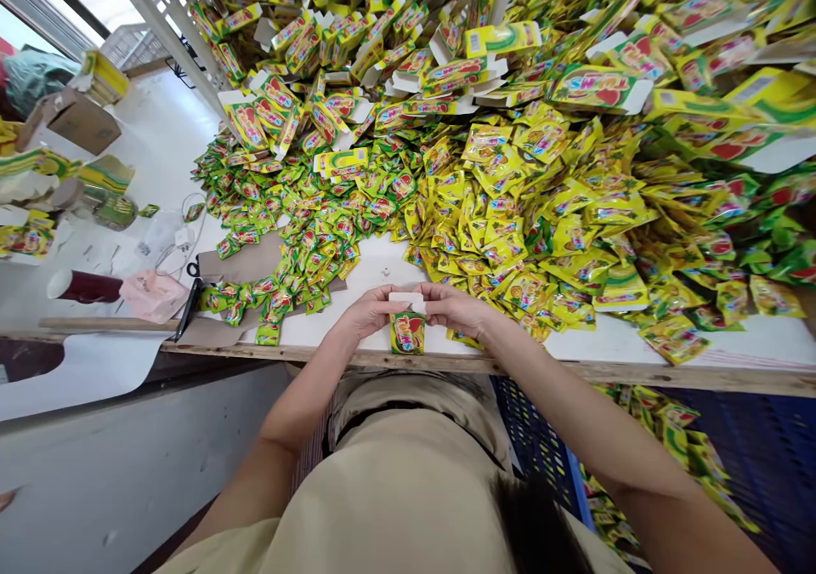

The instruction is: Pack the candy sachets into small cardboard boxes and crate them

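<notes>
At the front edge of the table, a small green and yellow carton (407,334) stands between my hands with its white top flaps raised. My left hand (370,311) pinches the flap on the left side. From the right, my right hand (454,309) has its fingers closed on the opposite flap. What lies inside the carton is hidden. Just beyond my hands, small green packets (312,251) spread to the left and yellow sachets (490,225) heap up to the right.
Many printed cartons (337,38) pile up at the back beside a white plastic crate (169,13). On the left are a jar (105,204), a pink bag (153,295), a dark red cylinder (86,287) and a cardboard box (82,121). Below right, a blue crate (535,425) stands near more sachets.
</notes>
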`<state>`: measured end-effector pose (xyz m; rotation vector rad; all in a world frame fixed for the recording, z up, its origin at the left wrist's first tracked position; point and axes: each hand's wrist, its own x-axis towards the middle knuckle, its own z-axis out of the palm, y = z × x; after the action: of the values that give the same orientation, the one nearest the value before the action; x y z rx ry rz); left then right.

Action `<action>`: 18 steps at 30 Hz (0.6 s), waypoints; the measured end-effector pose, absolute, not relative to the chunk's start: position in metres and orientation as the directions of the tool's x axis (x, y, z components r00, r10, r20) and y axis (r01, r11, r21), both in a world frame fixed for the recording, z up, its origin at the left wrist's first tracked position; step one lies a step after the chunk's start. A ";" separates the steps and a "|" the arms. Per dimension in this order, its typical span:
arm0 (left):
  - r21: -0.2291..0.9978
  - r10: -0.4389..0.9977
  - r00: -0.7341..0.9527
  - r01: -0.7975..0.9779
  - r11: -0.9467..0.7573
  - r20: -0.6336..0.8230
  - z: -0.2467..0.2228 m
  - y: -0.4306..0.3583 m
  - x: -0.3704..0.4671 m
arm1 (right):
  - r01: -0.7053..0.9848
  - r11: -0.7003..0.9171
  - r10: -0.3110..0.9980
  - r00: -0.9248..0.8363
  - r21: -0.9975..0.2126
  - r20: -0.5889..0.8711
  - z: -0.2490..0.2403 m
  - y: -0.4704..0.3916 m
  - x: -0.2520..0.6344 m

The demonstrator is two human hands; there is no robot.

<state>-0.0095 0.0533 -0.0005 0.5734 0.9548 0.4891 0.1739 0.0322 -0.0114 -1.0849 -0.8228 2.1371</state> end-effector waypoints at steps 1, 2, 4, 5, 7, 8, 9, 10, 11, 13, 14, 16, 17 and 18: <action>0.695 0.664 0.461 -0.131 0.707 -0.589 -0.002 0.053 -0.010 | -0.217 -0.567 0.777 -0.462 -0.795 -0.428 -0.012 0.030 0.175; 0.752 0.718 0.420 -0.116 0.649 -0.554 -0.004 0.052 -0.010 | -0.196 -0.496 0.819 -0.429 -0.846 -0.381 -0.013 0.028 0.176; 0.873 0.833 0.329 -0.048 0.485 -0.445 -0.009 0.049 -0.012 | -0.121 -0.355 0.886 -0.361 -0.927 -0.293 -0.016 0.020 0.178; 0.921 0.882 0.289 -0.003 0.389 -0.372 -0.011 0.047 -0.012 | -0.069 -0.288 0.910 -0.329 -0.955 -0.251 -0.018 0.016 0.178; 0.976 0.943 0.251 0.079 0.203 -0.217 -0.016 0.042 -0.014 | 0.058 -0.146 0.949 -0.272 -0.988 -0.156 -0.021 0.009 0.178; 0.987 0.955 0.256 0.103 0.124 -0.147 -0.018 0.039 -0.016 | 0.126 -0.068 0.963 -0.251 -0.990 -0.098 -0.022 0.007 0.178; 0.992 0.958 0.270 0.112 0.063 -0.092 -0.019 0.036 -0.017 | 0.185 0.008 0.970 -0.240 -0.983 -0.037 -0.023 0.005 0.179; 0.994 0.956 0.288 0.111 0.025 -0.056 -0.021 0.033 -0.019 | 0.232 0.078 0.970 -0.241 -0.969 0.021 -0.023 0.003 0.179; 0.995 0.951 0.306 0.103 0.011 -0.042 -0.022 0.031 -0.020 | 0.261 0.133 0.966 -0.252 -0.956 0.066 -0.023 0.003 0.180; 0.996 0.943 0.327 0.077 0.039 -0.062 -0.023 0.027 -0.022 | 0.263 0.170 0.956 -0.279 -0.950 0.094 -0.022 0.003 0.181; 0.996 0.940 0.329 0.063 0.069 -0.086 -0.022 0.026 -0.022 | 0.244 0.153 0.955 -0.287 -0.958 0.079 -0.022 0.003 0.182; 0.990 0.930 0.340 0.053 0.130 -0.141 -0.019 0.024 -0.021 | 0.202 0.087 0.958 -0.286 -0.975 0.026 -0.021 0.004 0.181; 0.986 0.924 0.342 0.056 0.160 -0.169 -0.017 0.024 -0.020 | 0.196 0.062 0.961 -0.277 -0.979 0.006 -0.021 0.004 0.181; 0.981 0.920 0.338 0.065 0.185 -0.196 -0.014 0.025 -0.019 | 0.206 0.054 0.964 -0.264 -0.977 -0.003 -0.020 0.005 0.180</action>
<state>-0.0190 0.0246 -0.0141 1.2341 1.0575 0.7967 0.1796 0.0045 -0.0203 -1.2082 -1.5797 1.2755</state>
